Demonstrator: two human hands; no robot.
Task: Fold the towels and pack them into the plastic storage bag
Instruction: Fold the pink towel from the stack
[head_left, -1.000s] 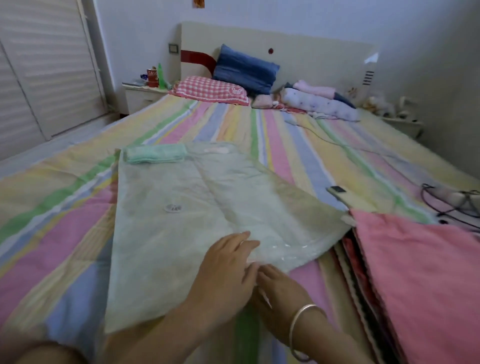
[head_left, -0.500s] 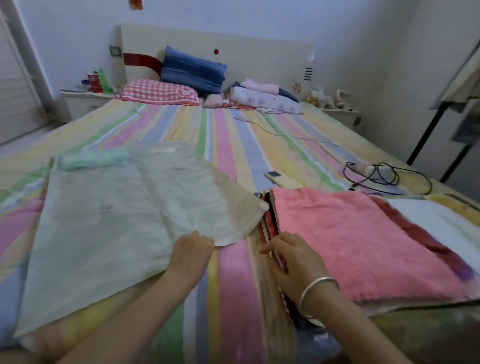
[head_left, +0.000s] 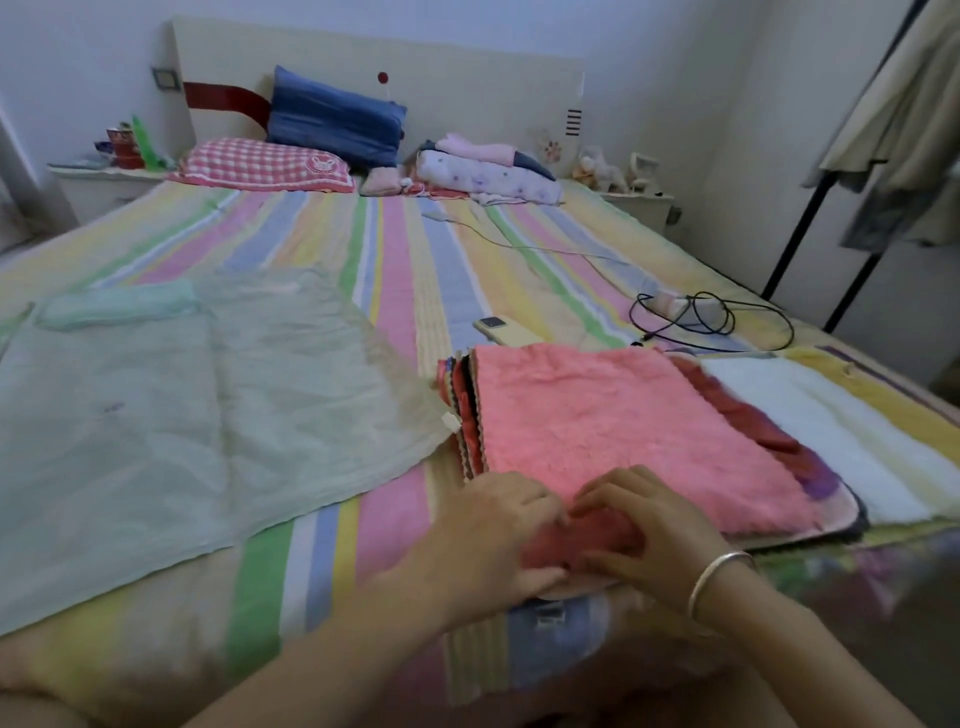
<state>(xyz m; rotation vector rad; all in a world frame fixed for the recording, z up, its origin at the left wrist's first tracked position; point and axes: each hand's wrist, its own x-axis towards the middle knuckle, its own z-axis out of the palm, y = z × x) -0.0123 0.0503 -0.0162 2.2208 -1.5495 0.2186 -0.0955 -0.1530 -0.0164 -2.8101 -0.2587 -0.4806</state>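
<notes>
At the near edge of the stack, gripping the pink towel with curled fingers of left hand and right hand. Lying topmost, just beside the flat plastic storage bag on the bed.

One head-worn wide-angle view, high at the near end of the bed, facing forward and down toward the headboard at 12 o'clock. Left hand and right hand close under the lens, 6 o'clock.
</notes>
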